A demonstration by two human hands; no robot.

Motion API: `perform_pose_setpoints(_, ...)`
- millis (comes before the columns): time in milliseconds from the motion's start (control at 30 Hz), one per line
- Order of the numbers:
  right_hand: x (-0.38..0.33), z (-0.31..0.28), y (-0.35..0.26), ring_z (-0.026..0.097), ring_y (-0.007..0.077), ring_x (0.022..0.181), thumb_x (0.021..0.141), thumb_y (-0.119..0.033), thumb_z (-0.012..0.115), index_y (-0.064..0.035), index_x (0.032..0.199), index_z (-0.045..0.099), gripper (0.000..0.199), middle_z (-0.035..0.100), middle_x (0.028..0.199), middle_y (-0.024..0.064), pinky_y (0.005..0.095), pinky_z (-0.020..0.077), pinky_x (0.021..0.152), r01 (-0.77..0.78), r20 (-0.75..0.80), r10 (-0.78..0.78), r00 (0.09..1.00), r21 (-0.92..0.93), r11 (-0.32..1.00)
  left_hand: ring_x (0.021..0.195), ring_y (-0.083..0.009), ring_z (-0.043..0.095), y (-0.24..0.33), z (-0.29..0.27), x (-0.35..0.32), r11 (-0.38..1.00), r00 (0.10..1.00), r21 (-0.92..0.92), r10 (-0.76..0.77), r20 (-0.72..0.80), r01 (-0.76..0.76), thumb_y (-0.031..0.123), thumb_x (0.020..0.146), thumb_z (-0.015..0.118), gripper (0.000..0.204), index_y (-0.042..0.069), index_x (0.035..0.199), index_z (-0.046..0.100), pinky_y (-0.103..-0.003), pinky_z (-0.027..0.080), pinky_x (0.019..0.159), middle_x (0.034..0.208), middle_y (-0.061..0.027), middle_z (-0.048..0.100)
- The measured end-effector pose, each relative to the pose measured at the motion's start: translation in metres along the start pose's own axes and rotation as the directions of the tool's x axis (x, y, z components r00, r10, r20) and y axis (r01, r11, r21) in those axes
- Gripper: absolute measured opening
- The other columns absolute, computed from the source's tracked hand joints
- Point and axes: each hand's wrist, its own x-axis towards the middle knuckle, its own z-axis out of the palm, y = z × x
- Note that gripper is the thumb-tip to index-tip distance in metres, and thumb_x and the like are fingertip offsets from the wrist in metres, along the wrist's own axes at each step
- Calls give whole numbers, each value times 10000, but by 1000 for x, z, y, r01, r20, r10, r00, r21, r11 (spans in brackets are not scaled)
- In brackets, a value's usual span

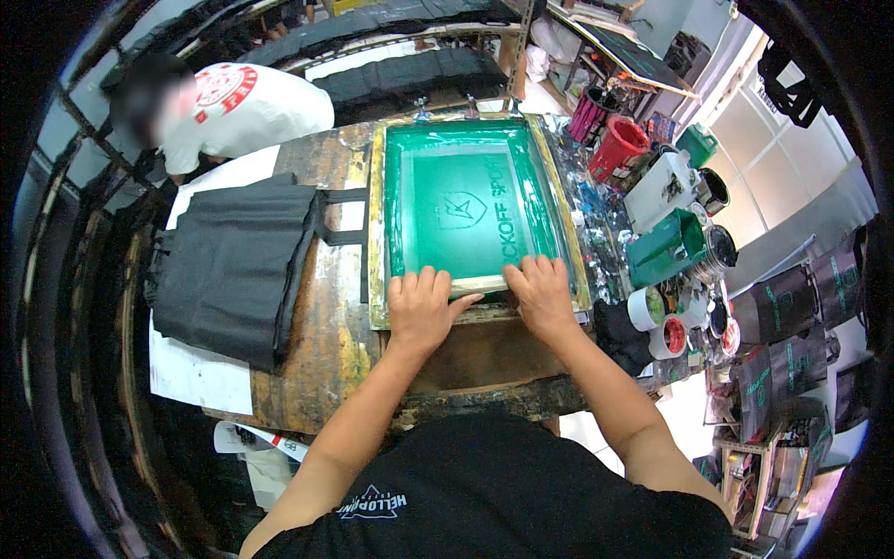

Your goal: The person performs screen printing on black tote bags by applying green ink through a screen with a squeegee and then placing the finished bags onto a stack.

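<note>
A screen-printing frame (378, 219) with a yellowish, ink-stained rim lies on the worktable, its mesh (456, 247) coated with green ink. A shield emblem and lettering show through the ink. Across the near end of the mesh lies a squeegee (480, 284) with a pale wooden handle. My left hand (419, 303) grips its left part, the thumb pointing inward along it. Around its right part my right hand (540, 291) is closed. Both hands partly cover the squeegee, and its blade is hidden. Dark straps (343, 233) run from the left up to the frame.
A stack of black fabric bags (233, 265) lies left of the frame. Paint containers, including a red bucket (619, 149) and a green tub (666, 247), crowd the table's right side. A person in a white shirt (261, 112) bends over at the far left. Shelves (410, 79) stand behind.
</note>
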Motion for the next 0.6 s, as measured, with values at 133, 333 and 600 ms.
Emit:
perform_pose_setpoints(133, 6, -18, -3, 581, 272, 1056, 820, -107, 774, -148, 1247, 669, 441, 608, 1067, 69, 449, 409, 921, -14, 123, 5, 992, 67, 998, 1036, -325, 578, -14, -18, -4, 978, 992, -181, 86, -93, -102, 644, 835, 800, 703, 43, 1181, 685, -491, 434, 937, 1082, -120, 595)
perform_pose_setpoints(333, -17, -16, -22, 539, 302, 1274, 857, -119, 750, -194, 1397, 644, 555, 600, 1260, 102, 611, 276, 1140, -62, -145, 82, 986, 139, 988, 1252, -380, 476, -60, -25, -84, 928, 935, -114, -353, 27, 354, 594, 657, 952, 937, 29, 1345, 660, -550, 371, 1087, 1301, -160, 524)
perform_pose_setpoints(600, -13, -7, -18, 554, 297, 1231, 879, -95, 721, -178, 1385, 618, 523, 606, 1224, 85, 609, 271, 1108, -110, 4, 114, 993, 277, 955, 1181, -352, 482, -83, -9, -87, 894, 890, -120, -400, 218, 431, 537, 530, 1014, 847, 114, 1216, 751, -501, 357, 1022, 1209, -109, 536)
